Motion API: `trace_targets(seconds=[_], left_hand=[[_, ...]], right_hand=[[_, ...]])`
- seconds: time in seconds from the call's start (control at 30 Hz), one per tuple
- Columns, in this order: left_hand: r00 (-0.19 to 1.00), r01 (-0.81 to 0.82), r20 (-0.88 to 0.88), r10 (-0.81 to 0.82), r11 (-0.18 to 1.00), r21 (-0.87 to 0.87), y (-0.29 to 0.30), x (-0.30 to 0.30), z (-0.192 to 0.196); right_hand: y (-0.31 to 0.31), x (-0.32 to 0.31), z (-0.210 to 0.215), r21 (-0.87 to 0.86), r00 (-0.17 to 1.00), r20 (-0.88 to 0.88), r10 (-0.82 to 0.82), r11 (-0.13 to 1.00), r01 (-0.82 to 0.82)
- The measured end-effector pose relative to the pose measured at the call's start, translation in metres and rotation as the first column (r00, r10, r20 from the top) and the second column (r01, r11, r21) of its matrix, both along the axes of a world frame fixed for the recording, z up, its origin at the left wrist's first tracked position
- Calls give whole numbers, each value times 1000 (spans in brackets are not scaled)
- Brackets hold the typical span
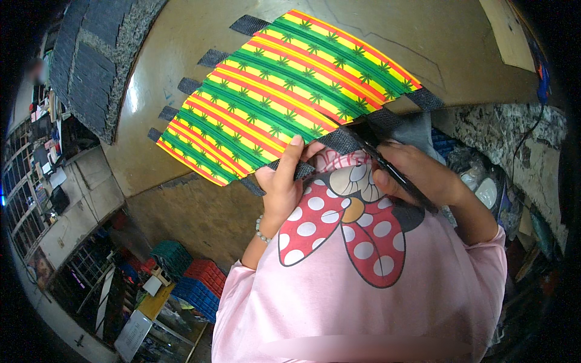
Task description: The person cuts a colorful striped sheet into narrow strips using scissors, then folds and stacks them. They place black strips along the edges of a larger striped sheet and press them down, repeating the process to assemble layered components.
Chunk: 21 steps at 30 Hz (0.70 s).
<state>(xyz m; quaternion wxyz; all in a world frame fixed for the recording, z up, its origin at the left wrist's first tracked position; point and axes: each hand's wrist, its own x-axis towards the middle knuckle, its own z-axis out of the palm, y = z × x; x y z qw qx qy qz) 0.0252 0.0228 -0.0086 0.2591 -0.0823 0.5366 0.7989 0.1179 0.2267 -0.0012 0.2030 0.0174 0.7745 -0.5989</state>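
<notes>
A fan-shaped sheet (266,100) with green, yellow and red stripes and a dark leaf print lies over the table. Black woven strips (215,58) stick out beyond its far-left edge, and more strip ends show along its near edge. My left hand (282,179) pinches that near edge, thumb on top and fingers partly hidden beneath. In my right hand (417,171) is a pair of black scissors (393,171), gripped with the blades pointing up and left. The blade tips reach the sheet's near edge beside a black strip; whether they touch it, I cannot tell.
The sheet rests on a brown tabletop (163,72). A stack of dark grey pieces (91,60) sits at the far left. Red (209,278) and blue crates (195,297) stand on the floor at lower left. Clear plastic bags (484,187) lie to my right.
</notes>
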Motion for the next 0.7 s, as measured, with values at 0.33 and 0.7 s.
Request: trace_targets(seconds=[0.33, 0.7], left_hand=[[1000, -8, 1, 8, 1000, -5, 1, -1, 0], [1000, -10, 6, 10, 1000, 7, -3, -1, 0]], right_hand=[[-3, -1, -1, 6, 999, 11, -41, 999, 41], [-8, 5, -11, 76, 989, 83, -121, 991, 115]])
